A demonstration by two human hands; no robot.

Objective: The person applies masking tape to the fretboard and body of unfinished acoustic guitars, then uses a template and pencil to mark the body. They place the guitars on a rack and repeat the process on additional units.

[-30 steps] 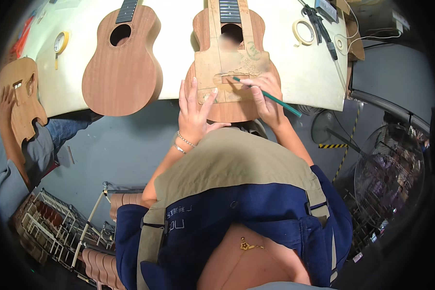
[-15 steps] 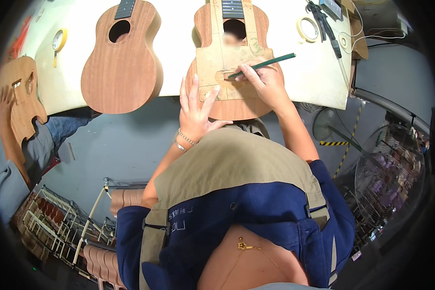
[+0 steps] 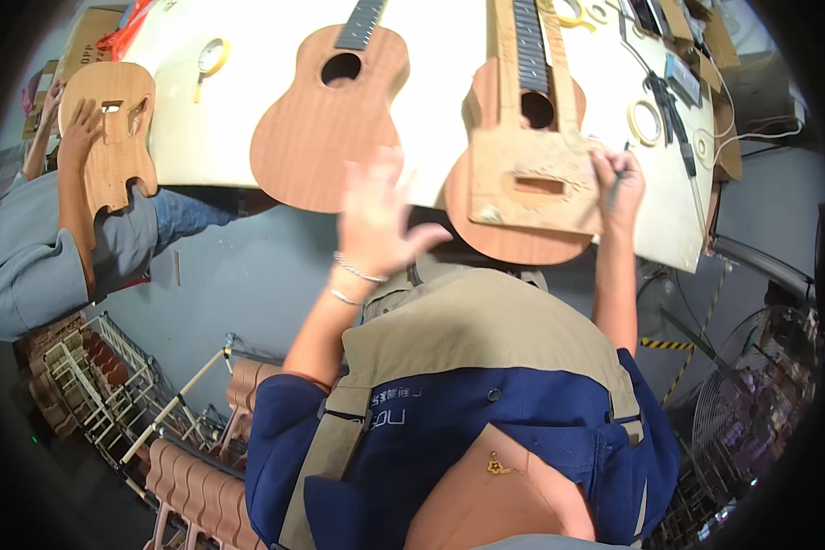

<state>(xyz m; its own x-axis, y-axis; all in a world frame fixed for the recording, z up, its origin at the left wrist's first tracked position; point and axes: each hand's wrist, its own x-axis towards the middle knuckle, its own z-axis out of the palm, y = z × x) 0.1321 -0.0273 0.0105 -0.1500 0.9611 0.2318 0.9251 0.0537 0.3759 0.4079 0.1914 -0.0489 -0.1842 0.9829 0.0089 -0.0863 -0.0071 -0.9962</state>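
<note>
While the template (image 3: 522,156) lies on the ukulele (image 3: 513,246), its two long arms flanking the dark fretboard (image 3: 532,46), your hands stand to either side of it. Your left hand (image 3: 376,215) is left of the template and apart from it, blurred, fingers spread and thumb held out toward it; whether the hand touches the second ukulele (image 3: 325,128) behind it cannot be told. Your right hand (image 3: 619,183) is at the template's right edge, its fingers closed around a dark pencil (image 3: 615,191); you may or may not have fingertips on that edge, as contact cannot be confirmed. The template's rectangular slot shows unobstructed. Beneath the template, the ukulele's rounded lower end reaches past the near edge of the pale tabletop (image 3: 211,137). Noted right of the template and farther from you: a tape roll (image 3: 633,130), lying flat. Far left of the template, a co-worker (image 3: 37,266) has hands on a guitar-shaped wooden body (image 3: 124,92).
</note>
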